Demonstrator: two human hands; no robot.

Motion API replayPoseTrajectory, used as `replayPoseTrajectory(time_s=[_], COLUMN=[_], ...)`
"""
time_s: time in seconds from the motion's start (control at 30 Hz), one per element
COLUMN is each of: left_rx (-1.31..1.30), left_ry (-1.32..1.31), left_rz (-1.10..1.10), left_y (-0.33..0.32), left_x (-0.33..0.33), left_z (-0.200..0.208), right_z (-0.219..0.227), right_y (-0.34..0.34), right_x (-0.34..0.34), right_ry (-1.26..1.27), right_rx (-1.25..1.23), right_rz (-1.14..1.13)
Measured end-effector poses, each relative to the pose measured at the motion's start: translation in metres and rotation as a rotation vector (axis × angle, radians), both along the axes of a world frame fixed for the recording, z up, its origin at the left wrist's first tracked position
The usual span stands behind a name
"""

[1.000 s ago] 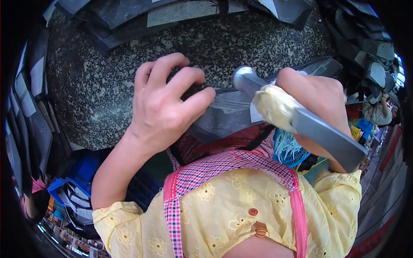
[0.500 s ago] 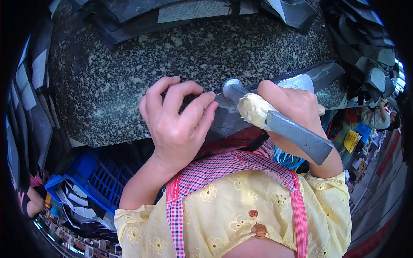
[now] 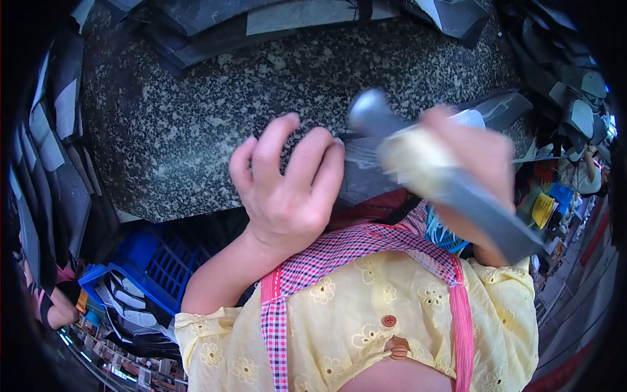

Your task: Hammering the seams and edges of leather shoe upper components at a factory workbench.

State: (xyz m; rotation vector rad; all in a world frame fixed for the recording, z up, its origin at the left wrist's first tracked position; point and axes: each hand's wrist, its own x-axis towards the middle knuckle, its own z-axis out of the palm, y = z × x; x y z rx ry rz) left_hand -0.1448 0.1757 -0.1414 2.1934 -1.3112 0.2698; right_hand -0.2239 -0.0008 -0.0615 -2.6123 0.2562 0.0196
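Note:
My right hand (image 3: 473, 160), smeared by motion, is closed round a hammer (image 3: 493, 212). The hammer has a round metal face, a long flat grey end and a cream wrapping about the middle of its head. Below it, a dark flat sheet piece (image 3: 364, 179) lies along the near edge of the speckled stone slab (image 3: 189, 140). My left hand (image 3: 287, 189) is curled at that piece's left end, with finger and thumb pinched together at its edge. The tips of the grip are partly hidden.
Dark sheet pieces (image 3: 65, 163) are stacked along the slab's left side, with more pieces (image 3: 313, 16) across the far edge and others (image 3: 578, 85) at the right. A blue plastic crate (image 3: 166, 271) with cut pieces stands below left. Other people are in the background.
The hammer and my right hand have shifted slightly right and are now blurred. My left hand has moved a little right, its fingers still bent at the dark piece.

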Motion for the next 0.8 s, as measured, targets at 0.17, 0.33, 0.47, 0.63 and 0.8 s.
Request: replayPoseTrajectory(time_s=[0.17,0.33,0.47,0.63,0.8], left_rx=[0.024,-0.038,-0.023,-0.039,0.016], left_ry=[-0.081,0.108,0.219,0.185,0.181], left_rz=[0.011,-0.056,0.030,0.027,-0.028], left_y=[0.000,0.005,0.013,0.010,0.005], left_x=[-0.002,0.009,0.010,0.012,0.018], left_z=[-0.003,-0.001,-0.004,-0.004,0.010], right_z=[-0.006,-0.008,-0.007,0.014,-0.011], right_y=[-0.004,0.006,-0.002,0.008,-0.040], right_x=[0.009,0.003,0.009,0.013,-0.014], right_ry=[-0.024,0.066,0.003,-0.220,-0.078], right_rx=[0.056,-0.071,-0.079,0.061,-0.158], right_rz=[0.018,0.140,0.149,0.138,-0.010])
